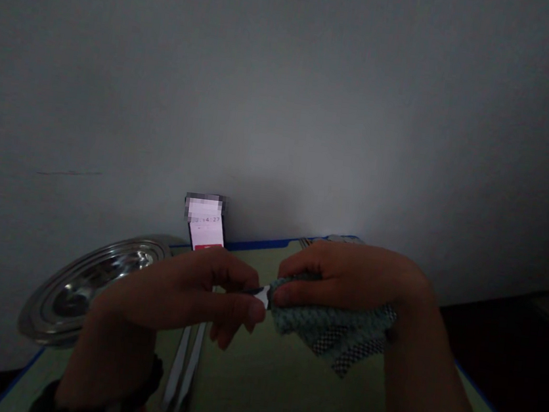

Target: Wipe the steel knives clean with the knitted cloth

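My left hand (184,298) pinches the handle end of a thin metal utensil (259,292), fingers closed around it. My right hand (346,277) grips a teal checked cloth (339,336), wrapped around the other end of that utensil, so that end is hidden. Both hands meet above a pale green table (258,389). The scene is dim.
A steel plate (76,289) lies at the table's left edge. Two pieces of cutlery (184,368) lie on the table below my left hand. A lit phone (207,225) leans on the wall behind. More cutlery (323,240) shows behind my right hand.
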`<action>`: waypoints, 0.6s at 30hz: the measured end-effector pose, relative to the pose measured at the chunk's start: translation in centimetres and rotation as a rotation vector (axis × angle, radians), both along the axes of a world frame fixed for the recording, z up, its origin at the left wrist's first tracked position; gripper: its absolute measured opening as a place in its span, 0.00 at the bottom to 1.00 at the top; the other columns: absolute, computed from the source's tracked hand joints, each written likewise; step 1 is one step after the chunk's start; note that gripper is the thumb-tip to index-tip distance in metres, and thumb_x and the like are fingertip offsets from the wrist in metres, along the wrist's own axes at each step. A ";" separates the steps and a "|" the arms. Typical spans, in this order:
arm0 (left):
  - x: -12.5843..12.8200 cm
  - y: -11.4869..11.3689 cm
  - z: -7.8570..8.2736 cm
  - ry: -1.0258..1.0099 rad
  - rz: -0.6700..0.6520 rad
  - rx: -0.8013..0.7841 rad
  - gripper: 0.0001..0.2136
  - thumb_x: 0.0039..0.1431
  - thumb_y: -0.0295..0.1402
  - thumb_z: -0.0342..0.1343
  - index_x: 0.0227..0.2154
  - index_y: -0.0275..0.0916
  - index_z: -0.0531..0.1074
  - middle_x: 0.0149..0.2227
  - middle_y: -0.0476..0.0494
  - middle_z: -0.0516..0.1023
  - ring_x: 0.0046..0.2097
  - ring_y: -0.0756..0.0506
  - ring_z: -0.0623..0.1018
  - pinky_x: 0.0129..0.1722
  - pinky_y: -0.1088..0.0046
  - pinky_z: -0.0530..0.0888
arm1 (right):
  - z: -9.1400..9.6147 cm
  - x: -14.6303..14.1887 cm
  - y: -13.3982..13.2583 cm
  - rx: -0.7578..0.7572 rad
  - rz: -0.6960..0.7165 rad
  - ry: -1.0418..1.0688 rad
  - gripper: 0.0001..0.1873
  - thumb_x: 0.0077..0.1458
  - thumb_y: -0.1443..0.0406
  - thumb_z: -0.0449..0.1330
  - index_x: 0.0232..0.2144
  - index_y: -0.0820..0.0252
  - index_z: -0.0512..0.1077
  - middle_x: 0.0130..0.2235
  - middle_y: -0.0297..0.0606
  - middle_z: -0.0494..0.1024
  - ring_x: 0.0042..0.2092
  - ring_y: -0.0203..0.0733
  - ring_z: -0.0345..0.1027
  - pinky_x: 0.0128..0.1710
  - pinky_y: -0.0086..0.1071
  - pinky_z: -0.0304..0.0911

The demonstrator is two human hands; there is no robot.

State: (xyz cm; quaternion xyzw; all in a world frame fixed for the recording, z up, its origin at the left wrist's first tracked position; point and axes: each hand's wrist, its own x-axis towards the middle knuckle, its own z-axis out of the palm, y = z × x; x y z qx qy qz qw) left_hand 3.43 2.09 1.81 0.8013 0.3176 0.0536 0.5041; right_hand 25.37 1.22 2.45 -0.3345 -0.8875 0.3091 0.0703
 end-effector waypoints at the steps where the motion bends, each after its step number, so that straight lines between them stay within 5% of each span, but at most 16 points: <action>1: 0.2 0.1 0.0 0.031 0.001 0.031 0.11 0.56 0.39 0.53 0.26 0.36 0.71 0.17 0.53 0.68 0.21 0.54 0.68 0.20 0.82 0.65 | 0.1 0.1 0.1 0.000 -0.002 -0.012 0.18 0.59 0.54 0.51 0.27 0.61 0.68 0.23 0.27 0.65 0.25 0.29 0.59 0.24 0.24 0.52; 5: 1.3 0.7 -0.2 0.116 -0.008 0.193 0.16 0.58 0.43 0.51 0.23 0.36 0.69 0.17 0.56 0.60 0.19 0.55 0.61 0.17 0.83 0.59 | 0.3 0.8 0.5 0.004 0.003 -0.046 0.17 0.59 0.55 0.51 0.28 0.62 0.69 0.24 0.28 0.66 0.26 0.29 0.60 0.24 0.24 0.52; 9: 2.1 1.4 -0.2 0.082 -0.043 0.114 0.17 0.59 0.44 0.50 0.21 0.36 0.67 0.14 0.57 0.56 0.17 0.56 0.58 0.15 0.84 0.55 | 0.3 1.5 0.4 0.010 -0.058 -0.042 0.19 0.58 0.53 0.50 0.29 0.61 0.69 0.25 0.30 0.67 0.26 0.31 0.61 0.23 0.25 0.51; 18: -0.3 1.3 -0.3 0.096 0.077 0.184 0.15 0.57 0.43 0.52 0.23 0.37 0.71 0.16 0.55 0.65 0.19 0.55 0.65 0.17 0.84 0.62 | 0.1 -0.1 0.5 0.026 -0.073 -0.056 0.19 0.58 0.52 0.51 0.28 0.61 0.69 0.26 0.30 0.69 0.26 0.31 0.62 0.25 0.25 0.52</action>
